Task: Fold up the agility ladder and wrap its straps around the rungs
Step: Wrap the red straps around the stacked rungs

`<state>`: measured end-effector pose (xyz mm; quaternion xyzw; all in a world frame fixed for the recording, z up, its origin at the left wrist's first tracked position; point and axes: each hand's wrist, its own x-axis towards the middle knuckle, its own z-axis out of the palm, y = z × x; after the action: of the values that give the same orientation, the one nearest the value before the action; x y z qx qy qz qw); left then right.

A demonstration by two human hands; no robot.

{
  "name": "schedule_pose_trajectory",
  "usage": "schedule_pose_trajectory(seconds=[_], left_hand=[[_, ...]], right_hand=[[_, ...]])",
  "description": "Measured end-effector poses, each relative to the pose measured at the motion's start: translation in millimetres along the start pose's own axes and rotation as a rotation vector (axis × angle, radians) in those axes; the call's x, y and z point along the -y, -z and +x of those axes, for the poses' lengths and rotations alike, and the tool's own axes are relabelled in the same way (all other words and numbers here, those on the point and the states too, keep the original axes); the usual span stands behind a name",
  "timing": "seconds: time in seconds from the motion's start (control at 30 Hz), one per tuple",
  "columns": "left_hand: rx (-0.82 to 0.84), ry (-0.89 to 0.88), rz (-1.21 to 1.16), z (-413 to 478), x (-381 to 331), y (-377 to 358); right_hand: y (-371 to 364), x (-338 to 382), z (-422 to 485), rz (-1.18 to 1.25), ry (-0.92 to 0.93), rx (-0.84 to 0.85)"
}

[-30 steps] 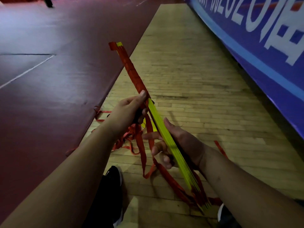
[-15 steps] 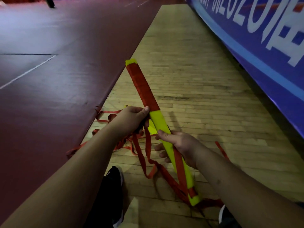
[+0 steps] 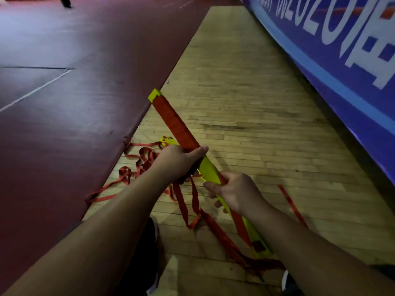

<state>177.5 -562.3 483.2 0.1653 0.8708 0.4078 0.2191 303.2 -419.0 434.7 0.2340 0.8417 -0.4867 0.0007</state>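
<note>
Stack of stiff yellow plastic rungs point(image 3: 208, 169): light, rigid; left hand point(image 3: 179, 161) clamps mid-stack, right hand point(image 3: 237, 193) pinches floppy red webbing strap point(image 3: 188, 208) (tangle-prone) w/ rungs.

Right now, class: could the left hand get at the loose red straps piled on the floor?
Probably yes: loose red straps lie unobstructed beside the left hand, though it grips the yellow rung bundle.

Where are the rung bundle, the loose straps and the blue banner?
rung bundle point(image 3: 210, 169), head view, bare yellow face between the hands.
loose straps point(image 3: 147, 155), head view, tangled loops on the floor.
blue banner point(image 3: 352, 99), head view, plain blue area.
</note>
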Motion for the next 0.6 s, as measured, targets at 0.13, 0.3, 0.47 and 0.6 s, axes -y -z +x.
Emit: schedule_pose_trajectory(seconds=[0.13,0.3,0.47,0.6], left_hand=[[0.025,0.043,-0.164,2.7,-1.1,5.3],[0.044,-0.053,-0.315,2.6,-3.8,14.0],[0.228,-0.260,-0.418,2.1,1.9,24.8],[0.265,-0.343,-0.445,1.7,2.5,23.4]], right_hand=[[2.5,7.2,-1.1,0.047,-0.013,0.087],[16.2,23.2,-8.1,0.383,-0.154,0.508],[27.7,19.7,-11.5,0.641,-0.131,0.834],[33.8,13.6,-7.6,0.756,-0.050,0.927]])
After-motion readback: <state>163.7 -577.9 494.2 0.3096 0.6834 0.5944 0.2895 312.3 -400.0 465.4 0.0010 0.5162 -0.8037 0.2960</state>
